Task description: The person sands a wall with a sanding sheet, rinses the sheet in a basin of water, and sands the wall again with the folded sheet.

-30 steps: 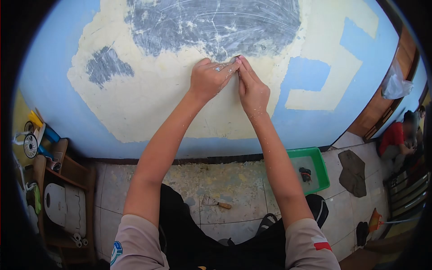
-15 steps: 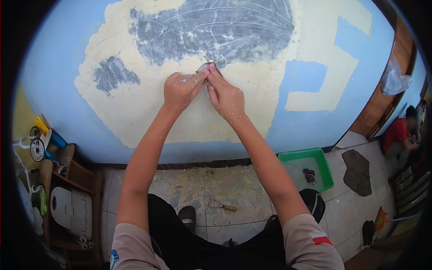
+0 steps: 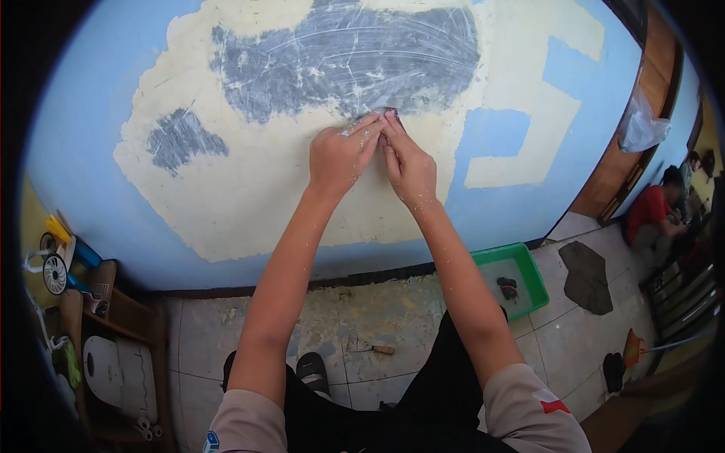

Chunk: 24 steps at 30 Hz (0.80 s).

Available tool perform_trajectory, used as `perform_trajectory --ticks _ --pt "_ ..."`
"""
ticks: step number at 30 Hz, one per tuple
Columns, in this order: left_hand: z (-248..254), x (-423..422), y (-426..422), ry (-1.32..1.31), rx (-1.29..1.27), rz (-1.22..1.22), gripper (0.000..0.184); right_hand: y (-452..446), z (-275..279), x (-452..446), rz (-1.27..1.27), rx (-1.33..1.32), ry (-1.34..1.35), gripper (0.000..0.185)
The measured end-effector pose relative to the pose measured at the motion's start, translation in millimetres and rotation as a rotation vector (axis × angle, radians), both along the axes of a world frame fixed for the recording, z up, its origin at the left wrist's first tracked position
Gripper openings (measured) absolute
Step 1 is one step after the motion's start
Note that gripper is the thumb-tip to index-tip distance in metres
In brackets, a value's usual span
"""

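Observation:
Both arms stretch up to the wall (image 3: 287, 181), where cream and dark grey patches show amid light blue paint. My left hand (image 3: 337, 160) and my right hand (image 3: 412, 171) meet at the lower edge of the large grey patch (image 3: 347, 64). Their fingers press together over a small flat dark brown piece (image 3: 391, 112) held against the wall. Most of it is hidden, so its kind cannot be made out. Pale flakes cling to both hands and forearms. On the floor below lies a scraper with a wooden handle (image 3: 382, 349).
A green basin (image 3: 535, 279) of cloudy water with a dark item in it stands right. Beyond it lies a dark cloth (image 3: 585, 278). A wooden shelf (image 3: 113, 321) is at left. Flakes litter the floor tiles. A person in red (image 3: 648, 211) sits far right.
Both hands and the piece have moved rightward along the grey patch's lower edge. My left hand now lies more across the piece. The camera view has shifted slightly.

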State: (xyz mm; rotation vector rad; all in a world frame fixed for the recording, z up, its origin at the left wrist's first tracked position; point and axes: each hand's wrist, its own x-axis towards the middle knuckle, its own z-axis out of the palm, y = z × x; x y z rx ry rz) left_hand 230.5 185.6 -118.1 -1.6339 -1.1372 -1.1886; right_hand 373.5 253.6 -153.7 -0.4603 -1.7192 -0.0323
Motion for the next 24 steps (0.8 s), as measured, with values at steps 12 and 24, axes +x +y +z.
perform_trajectory --ticks 12,24 --pt "-19.1 -13.4 15.0 0.029 -0.024 -0.188 0.035 16.1 -19.9 4.1 -0.204 0.025 -0.034 0.044" --pt "8.9 -33.1 18.3 -0.042 0.087 -0.257 0.027 16.0 -11.0 12.9 -0.246 -0.018 -0.083 0.041"
